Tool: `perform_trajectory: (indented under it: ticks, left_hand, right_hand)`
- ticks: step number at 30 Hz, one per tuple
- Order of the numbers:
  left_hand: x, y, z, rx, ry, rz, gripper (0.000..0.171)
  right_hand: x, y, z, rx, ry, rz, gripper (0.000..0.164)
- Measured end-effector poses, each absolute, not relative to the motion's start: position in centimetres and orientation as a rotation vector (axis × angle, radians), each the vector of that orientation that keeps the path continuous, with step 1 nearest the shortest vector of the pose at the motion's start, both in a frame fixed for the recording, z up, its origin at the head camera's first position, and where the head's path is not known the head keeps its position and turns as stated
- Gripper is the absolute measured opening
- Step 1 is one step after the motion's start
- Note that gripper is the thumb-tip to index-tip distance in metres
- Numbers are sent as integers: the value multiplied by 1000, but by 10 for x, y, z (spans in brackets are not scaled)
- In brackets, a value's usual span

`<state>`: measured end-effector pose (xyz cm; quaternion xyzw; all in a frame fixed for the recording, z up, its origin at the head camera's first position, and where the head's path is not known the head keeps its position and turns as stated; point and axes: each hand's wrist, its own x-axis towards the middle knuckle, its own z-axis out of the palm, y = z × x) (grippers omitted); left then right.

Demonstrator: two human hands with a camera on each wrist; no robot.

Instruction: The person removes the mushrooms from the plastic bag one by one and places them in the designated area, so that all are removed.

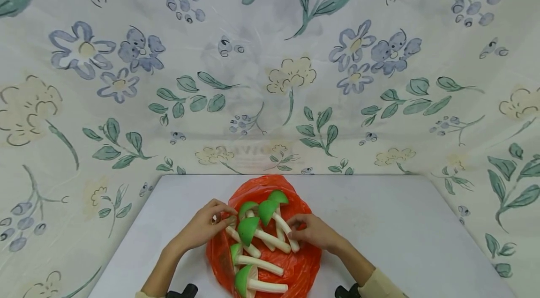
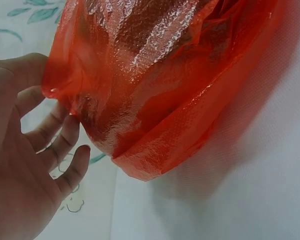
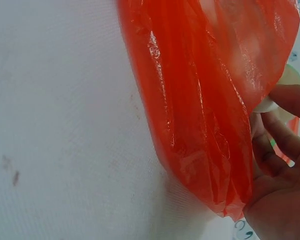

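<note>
Several green-capped mushrooms (image 1: 249, 231) with white stems lie on a spread-open red plastic bag (image 1: 305, 260). My right hand (image 1: 314, 231) reaches over the bag's right side and pinches the stem of one green-capped mushroom (image 1: 267, 212). In the right wrist view, the pale stem end (image 3: 265, 105) shows between thumb and fingers, with red film in front. At the bag's upper left rim, my left hand (image 1: 206, 224) has its thumb and forefinger bent together. The left wrist view shows those fingertips partly behind the red film (image 2: 135, 115), pinching its edge, while the other fingers spread loosely.
The bag lies on a white table (image 1: 371, 223) that extends to both sides. Behind it and at the sides hangs a floral-patterned sheet (image 1: 261, 54). Dark wrist-camera mounts (image 1: 185, 291) show at the bottom edge below both forearms.
</note>
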<state>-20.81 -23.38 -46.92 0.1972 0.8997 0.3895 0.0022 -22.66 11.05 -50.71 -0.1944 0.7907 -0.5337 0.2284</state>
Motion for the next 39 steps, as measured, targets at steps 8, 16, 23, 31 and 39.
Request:
perform_trajectory:
  ticks: [8,16,23,31,39]
  left_hand:
    - [-208,-235,-467,607,2836,1193,28]
    - [-207,-235,-465,599,2843,1190,32]
    - [-208,-235,-465,582,2836,1188,32]
    - [-209,-235,-466,597,2840,1191,32]
    - [-211,-234,-466,558,2842,1177,32]
  right_hand:
    - [-223,112,-503,-533,2164,-1504,29]
    - [-218,115,-498,-537,2109,-1525,30]
    - [-218,117,-499,-534,2124,-1522,29]
    - [-222,127,-491,-521,2160,-1567,35]
    - [-224,143,-483,-458,2141,-1684,44]
